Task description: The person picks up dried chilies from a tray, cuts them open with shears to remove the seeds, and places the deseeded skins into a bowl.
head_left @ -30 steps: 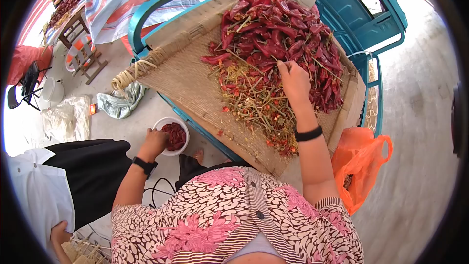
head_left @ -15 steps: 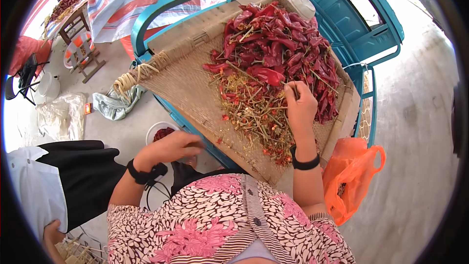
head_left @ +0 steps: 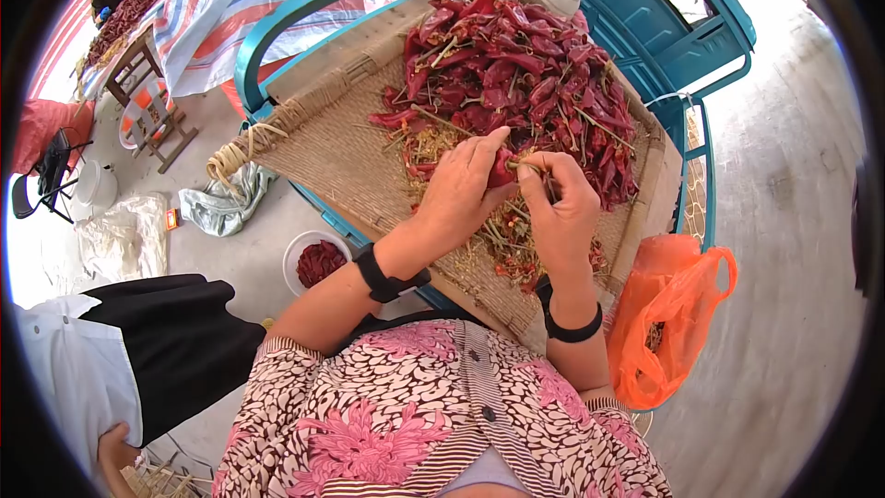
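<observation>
Chili (head_left: pixel 501 169): one red pod, held between both hands just above the middle of the woven tray (head_left: pixel 332 143).
Left hand (head_left: pixel 456 194): fingers pressed together against the thumb, pinching the body of the chili.
Right hand (head_left: pixel 564 207): curled, with thumb and forefinger pinching the pale stem (head_left: pixel 522 164) of the same chili.
Chili pile (head_left: pixel 516 65): at 12 o'clock from the hands, on the far part of the tray.
Stem heap (head_left: pixel 502 244): under the hands, toward 6 o'clock.
White bowl (head_left: pixel 290 254): at 8 o'clock, on the floor, with red pieces inside.
Orange bag (head_left: pixel 673 314): at 4 o'clock, beside the tray edge.
</observation>
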Demonstrator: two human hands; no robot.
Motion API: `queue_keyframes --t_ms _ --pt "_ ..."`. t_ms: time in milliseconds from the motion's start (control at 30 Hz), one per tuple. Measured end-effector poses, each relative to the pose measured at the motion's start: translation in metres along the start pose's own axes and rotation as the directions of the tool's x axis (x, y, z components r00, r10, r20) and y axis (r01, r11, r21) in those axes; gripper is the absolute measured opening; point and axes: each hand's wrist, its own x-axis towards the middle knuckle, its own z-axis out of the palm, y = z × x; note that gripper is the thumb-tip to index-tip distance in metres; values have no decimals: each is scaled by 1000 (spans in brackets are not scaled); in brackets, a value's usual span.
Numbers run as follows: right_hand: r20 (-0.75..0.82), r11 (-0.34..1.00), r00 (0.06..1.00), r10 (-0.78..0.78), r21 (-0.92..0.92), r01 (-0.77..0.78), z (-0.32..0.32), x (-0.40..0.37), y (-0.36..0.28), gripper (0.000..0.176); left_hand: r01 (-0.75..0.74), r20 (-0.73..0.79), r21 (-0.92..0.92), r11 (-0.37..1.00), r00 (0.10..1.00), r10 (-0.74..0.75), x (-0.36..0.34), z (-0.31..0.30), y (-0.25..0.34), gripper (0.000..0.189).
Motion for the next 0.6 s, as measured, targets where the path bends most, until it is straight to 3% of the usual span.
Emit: queue_keyframes --t_ms 133,200,300,333,433,500,533,600 --pt "-34 986 995 90 144 -85 3 -8 3 8 113 59 -258 960 993 -101 -7 -6 7 53" --pt "-1 957 980 197 216 -192 3 -11 -3 9 83 44 -247 966 996 -74 -9 -7 8 43" --pt "-22 991 999 -24 127 27 9 -13 -1 9 150 56 -257 955 989 -140 -12 -15 6 31" --pt "-10 991 1000 -13 131 14 10 -14 -2 9 188 67 -267 945 982 -177 -11 -17 6 28" --pt "-10 996 999 -43 78 44 15 -18 -4 11 86 -47 -185 979 994 -96 -14 -18 7 19" --pt "-52 989 988 -148 -33 147 24 -23 -1 16 145 -59 -179 973 986 -158 -16 -15 7 15" --pt "-42 890 926 -376 -296 348 29 -25 3 26 174 -64 -176 969 980 -188 -18 -14 7 13" --pt "-63 873 910 -411 -314 373 43 -31 13 30 344 -23 -228 911 933 -358 -22 -8 5 11"
